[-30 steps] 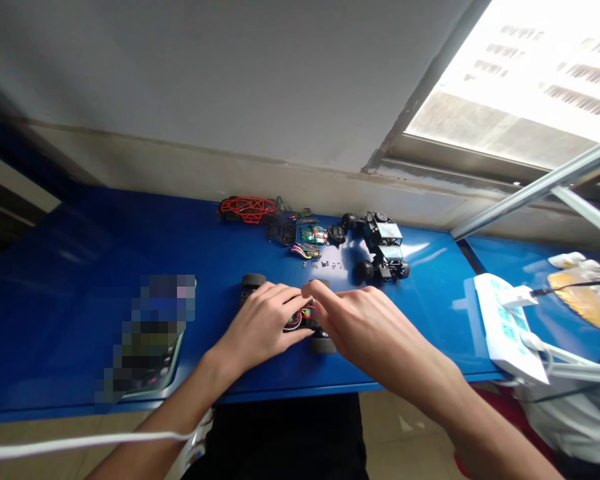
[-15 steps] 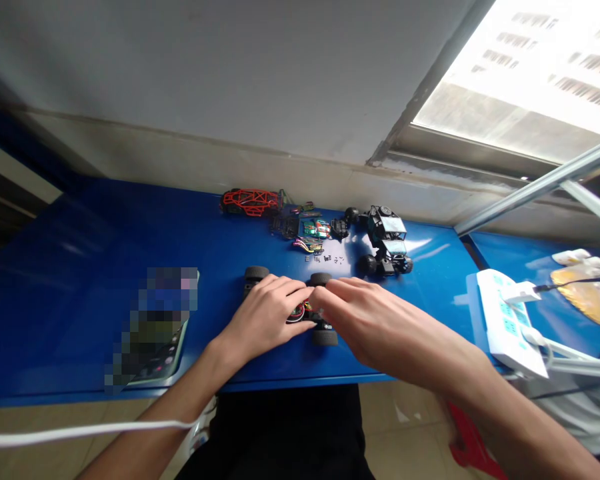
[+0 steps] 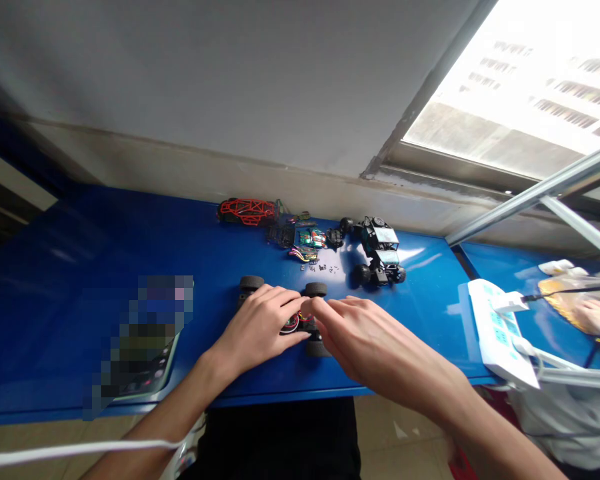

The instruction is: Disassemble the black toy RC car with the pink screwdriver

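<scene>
A small black toy car chassis (image 3: 300, 320) with coloured wires and black wheels lies near the front of the blue table (image 3: 80, 267). My left hand (image 3: 260, 327) lies over its left half, fingers curled down on it. My right hand (image 3: 360, 333) comes in from the right, its fingertips pinched at the chassis's wired middle. Two wheels (image 3: 316, 289) stick out behind and in front of my fingers.
At the back lie a red roll cage (image 3: 245, 210), a green circuit board with loose parts (image 3: 307, 239), several tiny screws (image 3: 325, 269) and a whole black toy truck (image 3: 380, 250). A blurred phone (image 3: 145, 347) is left; a white power strip (image 3: 500, 330) is right. Another person's hand (image 3: 597, 313) shows far right.
My hands have stayed on the chassis; the right fingertips shifted slightly over its middle. Another person's hand has come into view at the far right edge.
</scene>
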`<state>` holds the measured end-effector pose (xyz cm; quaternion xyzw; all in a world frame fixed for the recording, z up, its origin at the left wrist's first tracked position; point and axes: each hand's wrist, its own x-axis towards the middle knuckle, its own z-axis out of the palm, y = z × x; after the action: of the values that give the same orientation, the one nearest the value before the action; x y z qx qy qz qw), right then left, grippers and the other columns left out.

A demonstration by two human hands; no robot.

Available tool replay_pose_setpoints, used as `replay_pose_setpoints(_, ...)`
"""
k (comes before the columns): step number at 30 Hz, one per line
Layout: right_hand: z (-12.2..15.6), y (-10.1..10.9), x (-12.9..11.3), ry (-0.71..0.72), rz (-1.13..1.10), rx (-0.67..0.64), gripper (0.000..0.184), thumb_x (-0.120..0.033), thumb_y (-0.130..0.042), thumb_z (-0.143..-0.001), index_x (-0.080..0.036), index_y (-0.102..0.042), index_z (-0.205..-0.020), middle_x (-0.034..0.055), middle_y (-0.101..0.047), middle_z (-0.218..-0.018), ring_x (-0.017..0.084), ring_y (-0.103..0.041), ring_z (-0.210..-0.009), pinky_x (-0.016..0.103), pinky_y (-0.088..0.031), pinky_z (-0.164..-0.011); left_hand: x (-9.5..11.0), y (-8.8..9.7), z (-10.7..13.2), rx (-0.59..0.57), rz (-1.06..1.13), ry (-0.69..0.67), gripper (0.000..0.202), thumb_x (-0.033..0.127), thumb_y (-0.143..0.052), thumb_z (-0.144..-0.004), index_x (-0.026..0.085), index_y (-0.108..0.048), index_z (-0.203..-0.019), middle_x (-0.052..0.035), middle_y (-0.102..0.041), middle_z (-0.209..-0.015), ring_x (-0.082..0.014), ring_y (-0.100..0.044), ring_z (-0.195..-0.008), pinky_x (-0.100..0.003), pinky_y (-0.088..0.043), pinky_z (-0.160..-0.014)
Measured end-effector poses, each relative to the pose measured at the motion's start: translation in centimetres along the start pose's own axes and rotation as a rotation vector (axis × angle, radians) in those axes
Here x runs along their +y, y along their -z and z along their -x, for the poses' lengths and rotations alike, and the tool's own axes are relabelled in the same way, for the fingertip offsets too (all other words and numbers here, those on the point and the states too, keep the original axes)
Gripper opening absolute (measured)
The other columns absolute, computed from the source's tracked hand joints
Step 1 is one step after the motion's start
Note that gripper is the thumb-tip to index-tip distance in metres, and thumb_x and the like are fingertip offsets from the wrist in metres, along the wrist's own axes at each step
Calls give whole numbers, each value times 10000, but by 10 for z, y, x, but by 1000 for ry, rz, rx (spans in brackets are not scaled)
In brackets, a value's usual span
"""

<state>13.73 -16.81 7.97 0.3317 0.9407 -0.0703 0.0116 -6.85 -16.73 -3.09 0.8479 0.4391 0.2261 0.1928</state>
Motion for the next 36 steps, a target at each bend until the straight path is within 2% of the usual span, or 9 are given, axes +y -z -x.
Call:
replay_pose_setpoints(5, 3, -3, 0, 10, 6, 28, 195, -20, -491, -965, -194, -522, -1048, 20, -662, -837, 152, -506, -628, 291, -339, -623, -1, -1, 0, -7, -9, 6, 429, 383, -783, -904, 212, -665, -1279, -77, -741, -1265, -296, -683, -1129, -445, -494, -996)
replay_pose_setpoints(8, 2, -8, -1, -38, -83, 124, 112, -98, -480, -1022, -191, -533, -993, 18, -667, -789, 149, -554, -621, 276, -372, -615, 0, 1, -1, -18, -11, 16, 394, 373, -780, -907, 216, -682, -1255, -69, -743, -1257, -294, -685, -1123, -446, -498, -989)
replay_pose_setpoints(12, 3, -25, -2, -145, -241, 394, 87, -214, -533, -1050, -204, -570, -973, 13, -697, -792, 132, -610, -624, 243, -433, -603, 1, 2, -1, -31, -16, 25, 403, 396, -791, -898, 222, -693, -1248, -70, -739, -1279, -293, -686, -1124, -434, -505, -974)
replay_pose_setpoints(15, 5, -42, -3, -220, -246, 624, 52, -227, -596, -1034, -202, -641, -1029, 25, -703, -808, 139, -641, -654, 255, -501, -641, 0, 0, 0, -11, -19, 31, 474, 405, -819, -872, 212, -679, -1282, -79, -734, -1294, -296, -684, -1139, -438, -502, -991)
replay_pose_setpoints(20, 5, -66, -11, -282, -250, 850, 251, -212, -708, -978, -218, -692, -1228, 73, -763, -950, 170, -734, -760, 286, -610, -717, -2, -3, 1, -8, -18, 24, 491, 416, -814, -876, 213, -670, -1299, -78, -735, -1292, -293, -686, -1125, -440, -502, -990)
replay_pose_setpoints(26, -6, -87, -24, -280, -127, 1182, 455, -117, -796, -894, -204, -656, -1318, 47, -826, -947, 174, -794, -748, 267, -662, -736, -1, -1, 0, -18, -18, 27, 475, 423, -786, -903, 215, -670, -1314, -69, -728, -1315, -288, -676, -1156, -437, -495, -1011)
replay_pose_setpoints(29, -7, -96, -29, -306, -194, 1194, 435, -77, -751, -914, -213, -658, -1317, 39, -836, -960, 172, -808, -736, 254, -671, -755, 0, 0, 0, -30, -14, 26, 469, 423, -793, -898, 217, -676, -1302, -61, -735, -1294, -279, -682, -1130, -427, -503, -989)
replay_pose_setpoints(36, 1, -104, -26, -253, -414, 1050, 437, -30, -603, -963, -175, -582, -1374, 95, -808, -1088, 199, -810, -938, 278, -670, -819, 0, 1, 0, -38, -7, 26, 470, 422, -811, -881, 250, -680, -1299, -48, -729, -1303, -272, -678, -1137, -418, -502, -991)
